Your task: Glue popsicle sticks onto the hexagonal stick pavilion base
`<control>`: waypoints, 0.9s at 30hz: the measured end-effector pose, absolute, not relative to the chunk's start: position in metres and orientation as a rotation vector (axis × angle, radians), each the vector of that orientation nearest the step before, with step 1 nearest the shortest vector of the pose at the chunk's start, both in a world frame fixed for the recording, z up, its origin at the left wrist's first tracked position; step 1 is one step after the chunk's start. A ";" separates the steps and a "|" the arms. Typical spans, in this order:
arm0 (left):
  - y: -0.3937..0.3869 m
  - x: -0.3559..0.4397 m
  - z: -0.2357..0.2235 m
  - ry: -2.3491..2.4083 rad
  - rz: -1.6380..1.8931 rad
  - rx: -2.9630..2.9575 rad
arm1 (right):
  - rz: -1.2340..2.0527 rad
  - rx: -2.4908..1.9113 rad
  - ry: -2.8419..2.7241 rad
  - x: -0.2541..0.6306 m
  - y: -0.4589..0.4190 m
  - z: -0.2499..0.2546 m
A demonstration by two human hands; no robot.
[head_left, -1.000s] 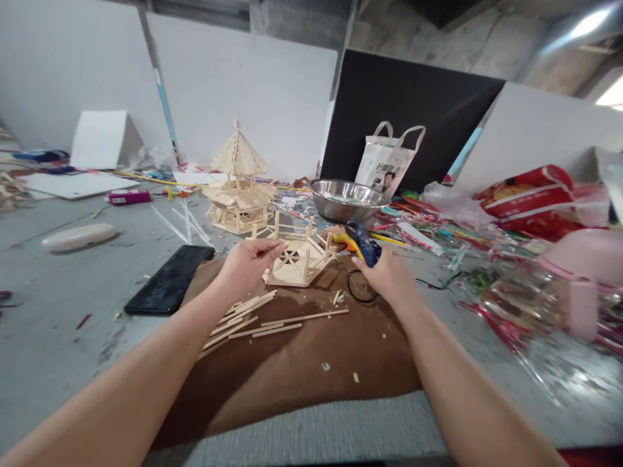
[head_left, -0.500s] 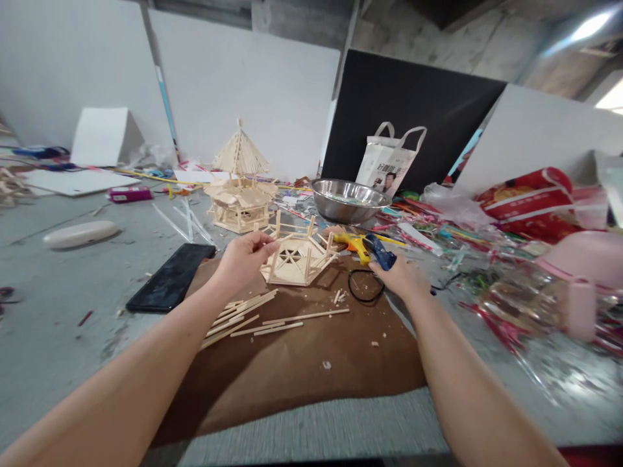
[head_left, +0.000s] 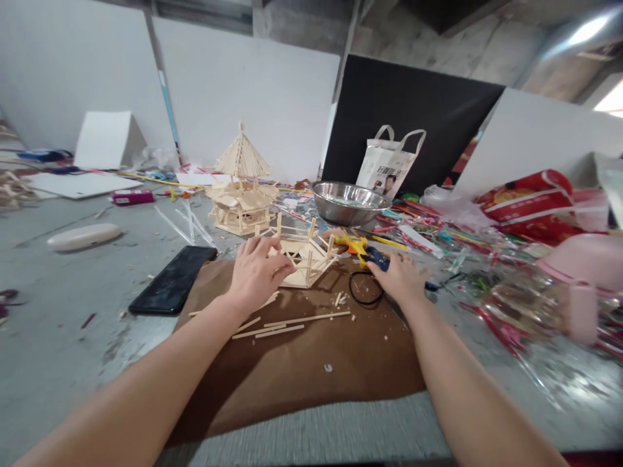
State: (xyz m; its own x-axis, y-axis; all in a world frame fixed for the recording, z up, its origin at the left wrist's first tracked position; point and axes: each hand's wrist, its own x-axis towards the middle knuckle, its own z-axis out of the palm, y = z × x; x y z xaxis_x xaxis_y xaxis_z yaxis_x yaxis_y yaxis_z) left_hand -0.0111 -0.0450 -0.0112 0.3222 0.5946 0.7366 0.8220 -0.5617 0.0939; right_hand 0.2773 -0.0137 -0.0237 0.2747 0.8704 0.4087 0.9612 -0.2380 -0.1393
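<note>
A low polygonal frame of pale wooden sticks (head_left: 311, 259) with upright posts stands on a brown sheet (head_left: 311, 370). My left hand (head_left: 256, 272) is at its near left side, fingers curled and thumb across a corner post, which the hand mostly hides. My right hand (head_left: 402, 279) is closed round the blue handle of a yellow and blue glue gun (head_left: 363, 250), held low over the sheet's far right edge. Loose wooden sticks (head_left: 306, 319) lie in front of the frame, some partly behind my left wrist. A black cable loop (head_left: 365, 288) lies beside my right hand.
A taller stick pavilion (head_left: 242, 188) stands behind the frame. Left lie a black phone (head_left: 172, 279) and a white oval case (head_left: 84, 237). Behind are a steel bowl (head_left: 348, 204) and a white bag (head_left: 387, 168). Coloured scraps and a pink container (head_left: 584, 279) crowd the right.
My left hand has moved right and nearer, its thumb now across the frame's front left corner. My right hand and the glue gun have lowered slightly.
</note>
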 end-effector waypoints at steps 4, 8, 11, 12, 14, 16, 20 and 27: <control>-0.046 -0.008 -0.015 -1.252 -1.070 -2.250 | -0.344 -1.407 -1.913 0.240 -0.023 -0.014; -0.042 -0.007 -0.018 -1.261 -1.064 -2.246 | -0.113 -1.077 -2.121 0.200 -0.032 -0.004; -0.038 -0.006 -0.020 -1.267 -1.082 -2.237 | 0.046 -1.024 -2.190 0.187 -0.032 -0.001; -0.036 -0.005 -0.021 -1.265 -1.085 -2.237 | 0.097 -1.012 -2.198 0.185 -0.030 -0.001; -0.033 -0.004 -0.023 -1.263 -1.088 -2.238 | 0.199 -0.999 -2.170 0.183 -0.025 -0.003; -0.030 -0.004 -0.024 -1.268 -1.092 -2.234 | 0.311 -1.009 -2.091 0.181 -0.019 -0.007; -0.028 -0.003 -0.026 -1.285 -1.093 -2.237 | 0.690 -0.986 -1.985 0.177 -0.008 -0.015; -0.024 -0.002 -0.028 -1.321 -1.104 -2.259 | 1.218 -0.870 -1.763 0.170 0.000 -0.022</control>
State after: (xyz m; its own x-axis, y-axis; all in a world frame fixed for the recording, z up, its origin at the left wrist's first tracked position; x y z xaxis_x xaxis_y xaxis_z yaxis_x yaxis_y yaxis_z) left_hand -0.0016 -0.0236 -0.0284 0.2818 0.6075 0.7427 0.8385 -0.5322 0.1172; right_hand 0.1705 0.0004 -0.0222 -0.4386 0.8688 0.2299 0.0924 0.2980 -0.9501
